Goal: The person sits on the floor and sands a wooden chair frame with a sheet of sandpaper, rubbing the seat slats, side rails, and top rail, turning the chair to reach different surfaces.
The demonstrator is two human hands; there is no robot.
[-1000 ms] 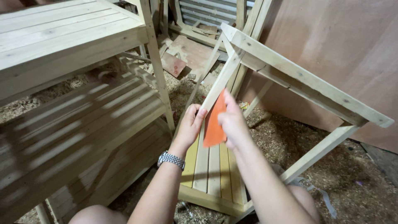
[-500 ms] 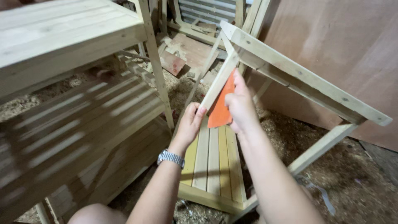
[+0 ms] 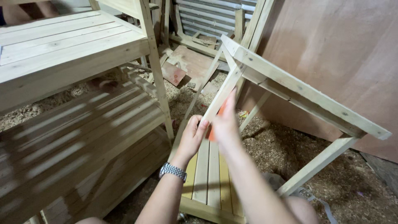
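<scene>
While your left hand (image 3: 191, 136) steadies the tilted frame's slanted leg (image 3: 222, 96), fingers closed around it, your right hand (image 3: 226, 123) presses an orange sanding pad (image 3: 212, 132) to that leg, fingers clamped on the pad. The slatted stool (image 3: 290, 89) leans at two o'clock on sawdust (image 3: 265, 149); it could slip, or splinters could catch your thumb.

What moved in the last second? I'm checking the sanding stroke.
The right hand slid the orange sandpaper up along the slanted leg, so the sheet is now mostly hidden behind the hand. The left hand kept its grip on the leg lower down, and the tipped wooden frame stayed put.
</scene>
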